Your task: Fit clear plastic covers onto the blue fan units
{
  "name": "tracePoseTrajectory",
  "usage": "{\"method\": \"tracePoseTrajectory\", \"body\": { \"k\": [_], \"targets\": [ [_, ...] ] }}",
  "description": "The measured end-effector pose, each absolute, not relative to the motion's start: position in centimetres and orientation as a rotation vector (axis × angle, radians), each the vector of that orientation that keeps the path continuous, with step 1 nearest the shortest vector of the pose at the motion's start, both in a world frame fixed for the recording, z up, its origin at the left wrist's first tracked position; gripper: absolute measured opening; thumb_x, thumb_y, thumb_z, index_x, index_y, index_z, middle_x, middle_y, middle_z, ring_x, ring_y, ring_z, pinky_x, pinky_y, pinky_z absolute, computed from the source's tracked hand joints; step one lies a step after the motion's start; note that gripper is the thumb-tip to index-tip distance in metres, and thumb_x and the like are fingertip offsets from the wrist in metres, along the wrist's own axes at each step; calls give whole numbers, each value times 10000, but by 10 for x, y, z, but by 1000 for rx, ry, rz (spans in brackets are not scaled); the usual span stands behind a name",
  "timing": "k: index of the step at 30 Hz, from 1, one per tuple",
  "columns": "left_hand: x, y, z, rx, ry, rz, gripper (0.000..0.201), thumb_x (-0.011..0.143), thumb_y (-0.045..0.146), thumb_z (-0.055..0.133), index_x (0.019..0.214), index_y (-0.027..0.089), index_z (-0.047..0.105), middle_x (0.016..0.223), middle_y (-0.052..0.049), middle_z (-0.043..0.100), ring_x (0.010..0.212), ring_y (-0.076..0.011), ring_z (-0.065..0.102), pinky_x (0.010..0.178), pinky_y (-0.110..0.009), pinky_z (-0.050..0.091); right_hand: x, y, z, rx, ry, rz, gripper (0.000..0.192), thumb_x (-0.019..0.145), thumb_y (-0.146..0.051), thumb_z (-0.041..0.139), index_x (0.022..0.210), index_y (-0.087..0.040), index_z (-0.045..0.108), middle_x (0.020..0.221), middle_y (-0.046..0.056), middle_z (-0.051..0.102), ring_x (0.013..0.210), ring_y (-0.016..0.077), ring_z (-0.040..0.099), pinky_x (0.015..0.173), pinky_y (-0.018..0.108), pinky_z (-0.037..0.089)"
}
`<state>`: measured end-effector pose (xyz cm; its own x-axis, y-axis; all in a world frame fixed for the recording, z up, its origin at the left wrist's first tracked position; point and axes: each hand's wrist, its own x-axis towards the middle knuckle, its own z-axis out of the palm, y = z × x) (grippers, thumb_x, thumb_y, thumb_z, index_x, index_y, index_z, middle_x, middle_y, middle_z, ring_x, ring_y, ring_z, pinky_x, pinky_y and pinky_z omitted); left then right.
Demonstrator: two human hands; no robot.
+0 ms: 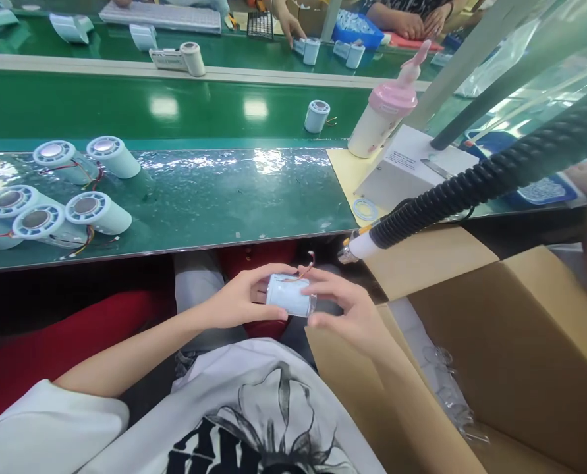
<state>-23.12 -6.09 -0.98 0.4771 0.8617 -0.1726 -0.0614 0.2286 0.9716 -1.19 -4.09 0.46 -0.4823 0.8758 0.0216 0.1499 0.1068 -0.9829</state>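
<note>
Above my lap, just off the bench's front edge, I hold a light-blue cylinder (290, 294) lying on its side. Thin coloured wires with a small plug rise from its upper side. My left hand (256, 296) grips its left end, with the thumb along the front. Around the right end my right hand (340, 299) curls its fingers, where a clear plastic edge shows. Several similar blue cylinders with wires, including one (98, 212) in front, stand or lean on the bench at left.
A black corrugated hose (471, 178) with a metal tip reaches in from the right. Below it an open cardboard box (510, 342) holds clear plastic pieces (444, 375). A pink-lidded bottle (382, 118) stands by a white stand base (412, 164). Co-workers' hands (290, 26) show across the green belt (209, 105).
</note>
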Motion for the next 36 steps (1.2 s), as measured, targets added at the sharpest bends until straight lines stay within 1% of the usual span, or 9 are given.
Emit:
{"method": "tracePoseTrajectory", "body": {
  "k": [2, 4, 6, 10, 14, 18, 24, 31, 36],
  "targets": [
    [-232, -65, -8, 1062, 853, 759, 612, 721, 240, 748, 1276, 247, 491, 1179, -77, 622, 952, -189, 648, 824, -338, 548, -8, -45, 2, -951, -1980, 1195, 413, 684, -186, 785, 1076, -267, 683, 1287, 79, 599, 1184, 269, 562, 978, 400, 489],
    [-233, -68, -6, 1023, 856, 711, 612, 744, 266, 729, 1298, 263, 469, 1088, -64, 645, 836, -168, 654, 696, -293, 561, -5, -50, -1, -904, -2102, 1018, 436, 724, -163, 756, 1132, -266, 643, 1303, 86, 586, 1184, 250, 565, 1008, 384, 468],
    [-234, -70, -3, 1074, 874, 672, 630, 744, 284, 729, 1315, 284, 461, 1097, -63, 638, 840, -174, 651, 653, -265, 552, -2, -53, -2, -860, -2131, 976, 420, 736, -186, 755, 1128, -261, 623, 1303, 90, 586, 1181, 246, 569, 995, 367, 482],
    [-236, -71, 3, 1278, 870, 718, 668, 710, 232, 760, 1317, 313, 493, 1317, -66, 544, 1086, -217, 600, 876, -303, 522, 0, -54, 1, -878, -2088, 1101, 451, 725, -227, 775, 1132, -271, 587, 1286, 74, 600, 1175, 245, 575, 959, 353, 513],
    [-237, -72, 7, 1305, 799, 739, 701, 706, 175, 759, 1337, 300, 481, 1386, -79, 499, 1203, -234, 541, 990, -336, 467, 0, -55, 5, -891, -1990, 1267, 476, 717, -221, 781, 1141, -278, 573, 1273, 61, 606, 1133, 231, 601, 886, 323, 560],
    [-235, -67, 3, 1150, 816, 734, 779, 671, 159, 782, 1362, 276, 442, 1393, -97, 499, 1195, -245, 553, 997, -373, 464, -3, -55, -3, -873, -1863, 1332, 464, 703, -202, 790, 1116, -268, 589, 1256, 75, 614, 1134, 245, 601, 880, 348, 567],
    [-207, -23, -26, 919, 870, 860, 713, 600, 204, 829, 1249, 137, 540, 1239, -155, 618, 1158, -277, 570, 982, -410, 446, -7, -48, -52, -945, -1412, 1235, 442, 691, -268, 796, 1058, -241, 551, 1260, 120, 590, 1202, 265, 547, 925, 415, 534],
    [-177, 24, -41, 971, 821, 820, 641, 587, 222, 837, 1167, 121, 585, 1172, -145, 645, 1073, -246, 606, 995, -446, 411, 2, -28, -84, -1032, -1257, 1110, 495, 678, -416, 777, 1027, -227, 481, 1277, 171, 555, 1180, 271, 559, 931, 442, 523],
    [-194, 23, -32, 1069, 799, 779, 618, 592, 201, 833, 1139, 136, 552, 1145, -135, 640, 1037, -217, 614, 933, -385, 464, 1, -21, -78, -982, -1303, 1145, 477, 630, -348, 822, 996, -209, 551, 1224, 149, 594, 1160, 286, 573, 937, 439, 521]
  ]
}}
